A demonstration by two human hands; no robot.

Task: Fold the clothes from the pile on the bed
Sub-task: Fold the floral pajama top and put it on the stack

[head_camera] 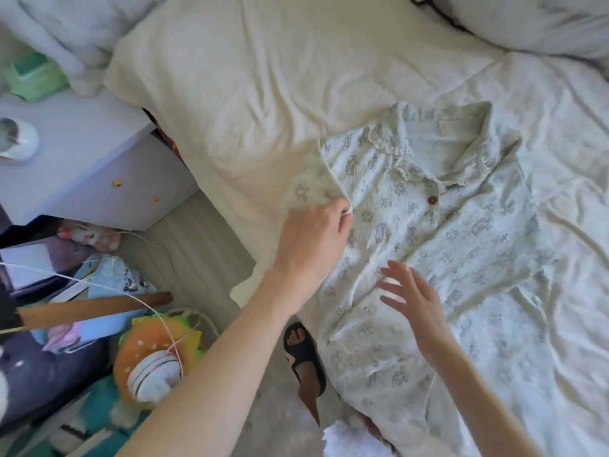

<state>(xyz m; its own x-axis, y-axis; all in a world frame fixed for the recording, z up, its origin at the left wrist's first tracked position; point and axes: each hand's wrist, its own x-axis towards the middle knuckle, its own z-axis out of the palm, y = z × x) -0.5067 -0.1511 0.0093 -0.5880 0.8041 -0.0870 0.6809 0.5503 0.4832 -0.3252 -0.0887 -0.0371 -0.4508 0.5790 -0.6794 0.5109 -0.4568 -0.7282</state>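
Observation:
A pale green printed shirt (438, 232) with a frilled collar and a brown button lies spread front-up on the bed (250, 77). My left hand (313, 239) grips the end of its left sleeve (311, 189), which is turned in toward the shirt's body. My right hand (412, 298) hovers with fingers spread just above the lower front of the shirt, holding nothing. No pile of other clothes is in view.
A cream cover lies over the bed's upper left, with grey pillows (534, 21) at the far edge. A white bedside table (82, 159) stands on the left. Toys, cables and a burger-shaped cushion (155, 351) crowd the floor. My sandalled foot (304, 357) stands beside the bed.

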